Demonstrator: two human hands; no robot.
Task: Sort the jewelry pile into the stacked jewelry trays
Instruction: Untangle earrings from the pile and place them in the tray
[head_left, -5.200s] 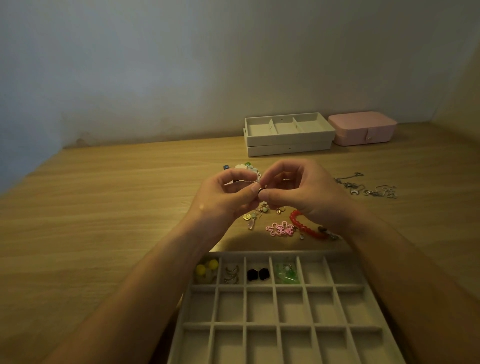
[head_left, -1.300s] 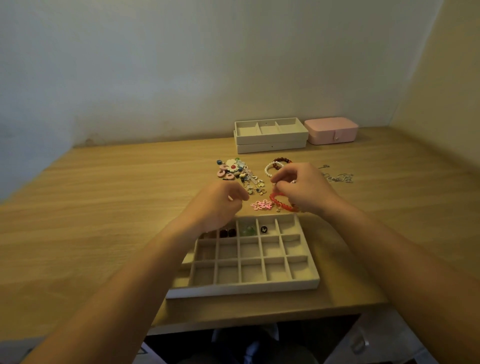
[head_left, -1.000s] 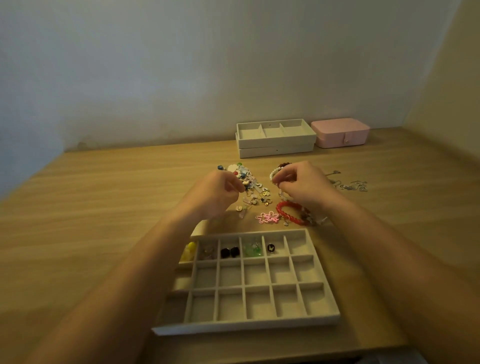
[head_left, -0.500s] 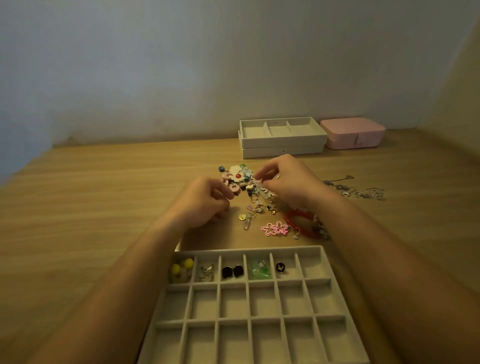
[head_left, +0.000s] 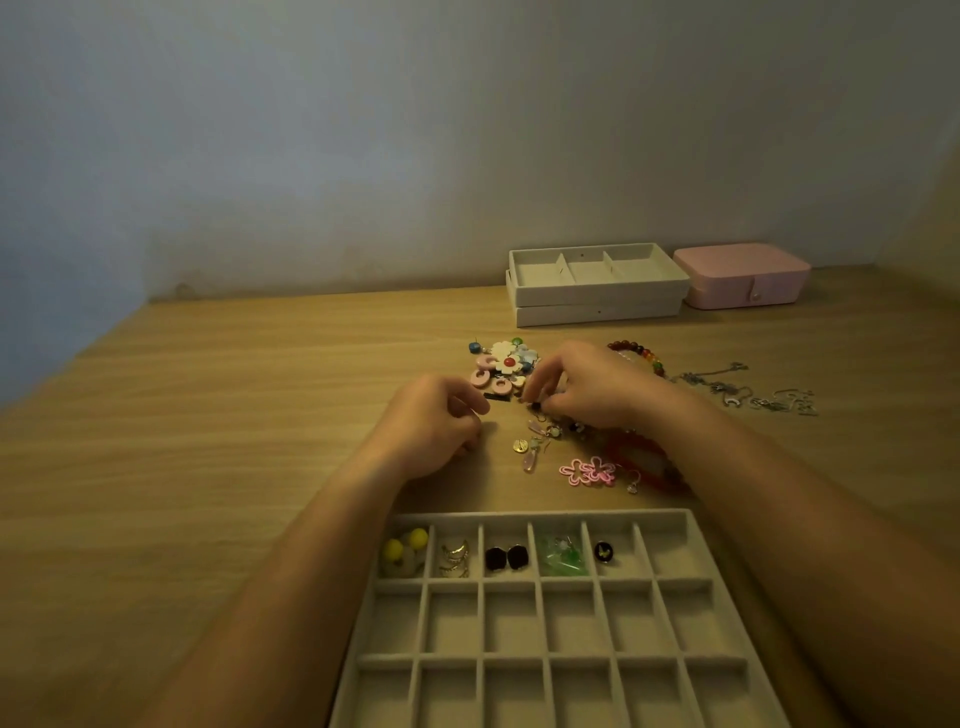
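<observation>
Resting on the worktop (head_left: 208, 415), the left hand (head_left: 431, 426) is curled; whether it holds anything cannot be told. The right hand (head_left: 587, 387) pinches a small dark piece (head_left: 536, 406) in the jewelry pile (head_left: 506, 364), beyond the near tray (head_left: 540, 516). Stacked trays (head_left: 597, 293), far right, lie lengthwise left-to-right.

matt wood-grain table (head_left: 208, 415); velvety matt grey tray (head_left: 696, 587); smooth pink case (head_left: 737, 273); shiny metal chains (head_left: 748, 392).
</observation>
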